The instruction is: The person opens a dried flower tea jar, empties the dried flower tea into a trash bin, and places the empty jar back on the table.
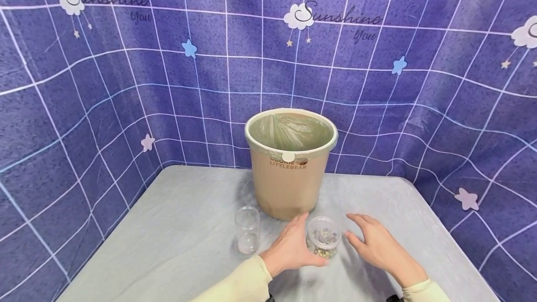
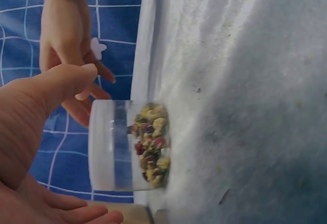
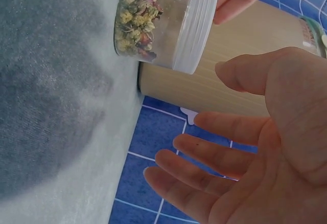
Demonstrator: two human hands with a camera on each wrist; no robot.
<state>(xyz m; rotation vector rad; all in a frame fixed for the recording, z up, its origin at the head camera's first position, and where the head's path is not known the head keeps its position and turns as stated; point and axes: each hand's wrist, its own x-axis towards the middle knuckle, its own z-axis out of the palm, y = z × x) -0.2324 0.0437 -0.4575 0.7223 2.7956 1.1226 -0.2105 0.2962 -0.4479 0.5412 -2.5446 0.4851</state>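
Observation:
A clear round jar [image 1: 323, 239] with a screw lid stands on the table, its lower part filled with dried flower buds [image 2: 152, 144] in yellow and dark red. Around the left side of this jar, my left hand [image 1: 294, 246] spreads its thumb and fingers without curling them round it. To the right of the jar, my right hand [image 1: 377, 248] hovers with fingers apart and nothing held. In the right wrist view the jar's lid [image 3: 196, 27] is on, and the right palm [image 3: 286, 168] faces it across a gap.
Just behind the jar stands a beige bin [image 1: 289, 185] lined with a thin translucent bag [image 1: 293, 130]. Left of my left hand is a clear, tall cylindrical container [image 1: 247, 230]. A grey-white cloth [image 1: 180, 227] covers the table, and a blue gridded curtain [image 1: 218, 73] hangs around its back and sides.

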